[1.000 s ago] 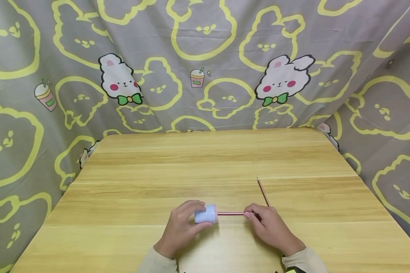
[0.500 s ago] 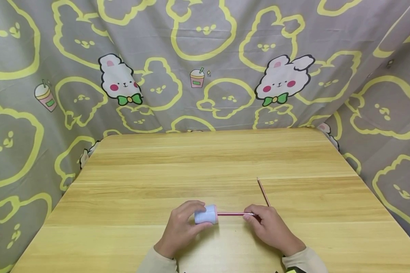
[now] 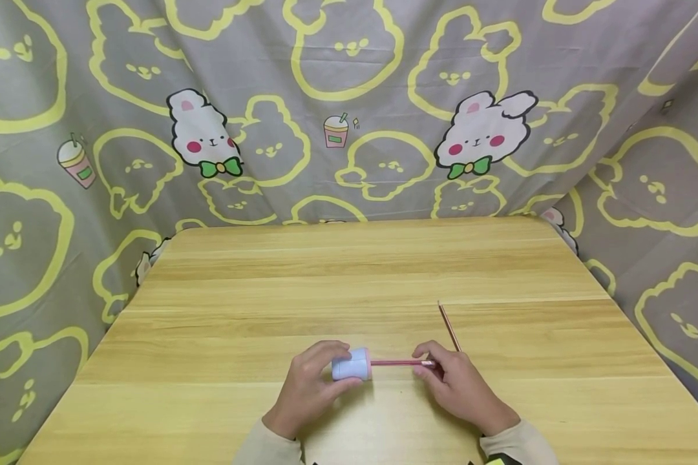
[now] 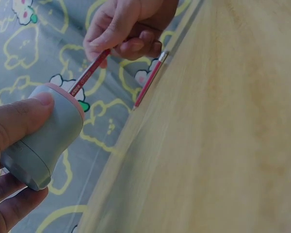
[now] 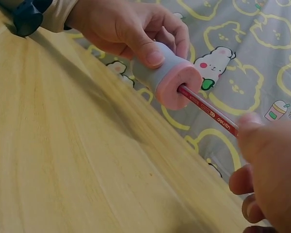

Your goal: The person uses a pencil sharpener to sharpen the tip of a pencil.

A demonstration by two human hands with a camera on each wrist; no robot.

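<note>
My left hand (image 3: pixel 314 381) grips a light blue pencil sharpener (image 3: pixel 350 365) with a pink end face, seen close up in the left wrist view. A red pencil (image 4: pixel 89 73) has one end in the hole of the sharpener's pink face (image 5: pixel 177 92), so its point is hidden. My right hand (image 3: pixel 456 384) holds the pencil near its other end between thumb and fingers. In the head view the pencil's pale end shows between those fingers. Both hands are above the table, with the pencil roughly level between them.
A second red pencil (image 3: pixel 450 328) lies on the wooden table (image 3: pixel 326 278) just beyond my right hand. Behind the table and along its sides hangs a grey curtain (image 3: pixel 256 77) with cartoon prints.
The fingers of my right hand have shifted and spread slightly at the pencil's end, and more of its pale end shows. The left hand and the sharpener stay in place.
</note>
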